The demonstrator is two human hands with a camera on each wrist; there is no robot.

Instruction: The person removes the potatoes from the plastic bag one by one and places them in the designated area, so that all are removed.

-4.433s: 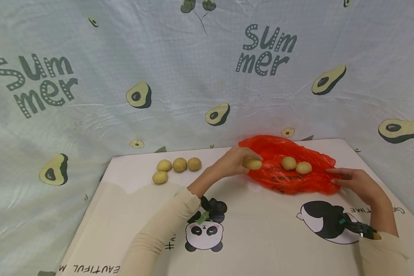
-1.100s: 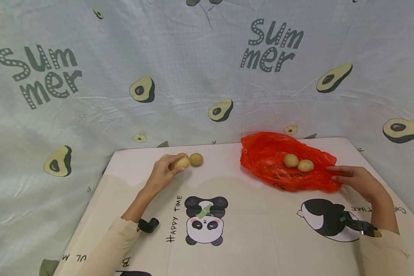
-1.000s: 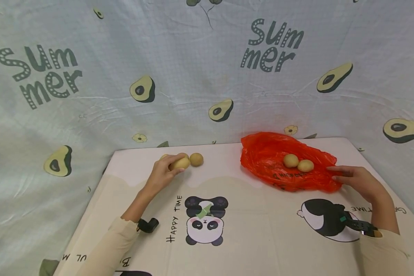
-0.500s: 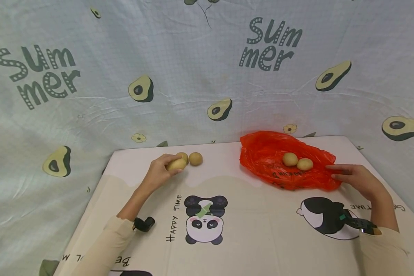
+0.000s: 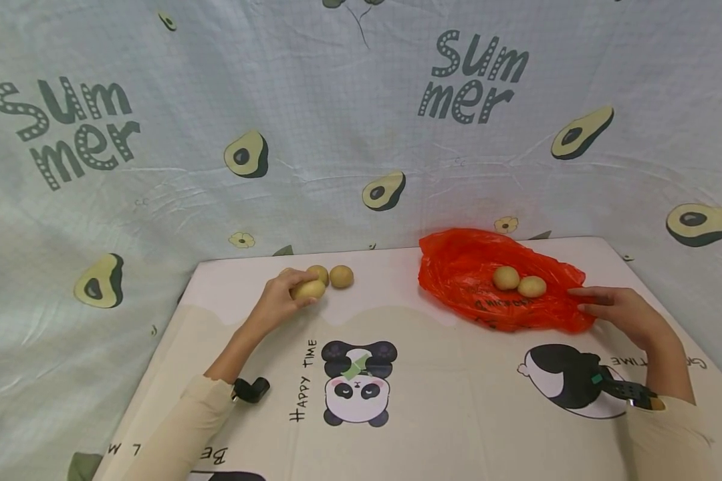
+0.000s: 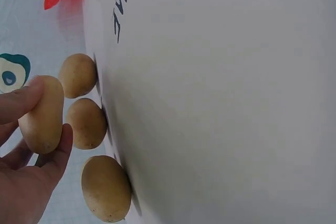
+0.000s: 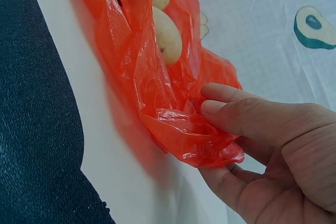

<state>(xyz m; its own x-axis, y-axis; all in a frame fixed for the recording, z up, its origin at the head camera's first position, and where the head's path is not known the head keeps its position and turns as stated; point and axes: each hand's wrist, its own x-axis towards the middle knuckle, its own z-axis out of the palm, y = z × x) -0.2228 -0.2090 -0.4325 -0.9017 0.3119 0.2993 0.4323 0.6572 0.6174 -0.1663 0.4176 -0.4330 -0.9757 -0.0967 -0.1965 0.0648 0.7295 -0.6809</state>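
Note:
My left hand (image 5: 277, 298) grips a yellowish potato (image 5: 308, 290) between thumb and fingers, at the far left part of the table. Beside it, two potatoes, one (image 5: 341, 276) and another (image 5: 318, 274), sit on the tabletop. The left wrist view shows a third potato (image 6: 106, 188) in that row; my hand mostly covers it in the head view. Over on the right lies a crumpled red plastic bag (image 5: 457, 274), with two potatoes (image 5: 506, 278) showing in its opening. My right hand (image 5: 628, 314) pinches the bag's right end, thumb above and fingers below.
The pale table (image 5: 421, 374) carries printed pandas and lettering. A hanging cloth (image 5: 313, 133) printed with avocados rises right behind its back edge. Dark wrist-camera mounts sit at both wrists.
My left hand has gone from the bag, where it held a potato, back to the left group and now grips a potato there. The right hand stays at the bag's end.

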